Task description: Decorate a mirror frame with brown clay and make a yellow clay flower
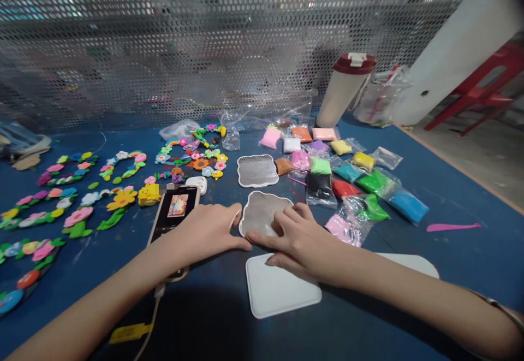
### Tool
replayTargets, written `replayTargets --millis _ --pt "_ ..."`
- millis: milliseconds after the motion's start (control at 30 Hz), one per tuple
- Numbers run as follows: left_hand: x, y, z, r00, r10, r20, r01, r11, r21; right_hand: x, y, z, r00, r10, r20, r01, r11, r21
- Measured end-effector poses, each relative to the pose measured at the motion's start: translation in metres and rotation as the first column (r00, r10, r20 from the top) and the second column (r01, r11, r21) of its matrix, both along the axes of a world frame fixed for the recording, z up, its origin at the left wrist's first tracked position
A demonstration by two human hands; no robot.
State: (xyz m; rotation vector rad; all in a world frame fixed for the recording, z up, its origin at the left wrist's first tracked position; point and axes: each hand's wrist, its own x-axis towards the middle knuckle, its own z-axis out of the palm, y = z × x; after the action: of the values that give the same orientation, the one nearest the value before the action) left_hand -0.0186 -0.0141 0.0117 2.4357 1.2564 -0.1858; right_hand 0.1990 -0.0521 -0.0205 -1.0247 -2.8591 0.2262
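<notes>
A wavy-edged mirror [258, 211] lies flat on the blue table between my hands. My left hand [208, 230] is open at its lower left edge, thumb and finger apart, partly over a phone [172, 208] with a lit screen. My right hand [295, 238] reaches over the mirror's lower right part. Its index finger is stretched toward the lower left rim and the other fingers are bent, gripping nothing I can see. Below that hand lies a white rounded plate [282, 293]. A second wavy mirror [257, 171] lies just behind.
Bagged coloured clay [320, 165] is spread at the right, with a pink modelling tool [453, 227]. Decorated flower frames [77, 208] fill the left. A tumbler [346, 90] stands at the back before a perforated metal panel [164, 49]. A cable [153, 317] runs from the phone.
</notes>
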Motion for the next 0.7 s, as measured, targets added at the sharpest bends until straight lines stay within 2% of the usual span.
replayTargets --millis 267,433,700 --pt "0.011 -0.002 -0.011 0.974 -0.22 0.056 0.219 0.975 0.029 0.002 -0.001 -0.003 1.0 0.021 0.002 -0.021 0.999 0.025" --pt "0.008 -0.003 -0.014 0.973 -0.225 0.051 0.223 0.974 0.04 0.003 0.001 -0.003 0.998 0.051 0.027 -0.052 0.998 0.029" --pt "0.007 -0.003 -0.012 0.984 -0.169 0.056 0.171 0.985 -0.022 0.011 -0.005 -0.004 0.999 0.036 0.031 -0.037 0.999 0.026"
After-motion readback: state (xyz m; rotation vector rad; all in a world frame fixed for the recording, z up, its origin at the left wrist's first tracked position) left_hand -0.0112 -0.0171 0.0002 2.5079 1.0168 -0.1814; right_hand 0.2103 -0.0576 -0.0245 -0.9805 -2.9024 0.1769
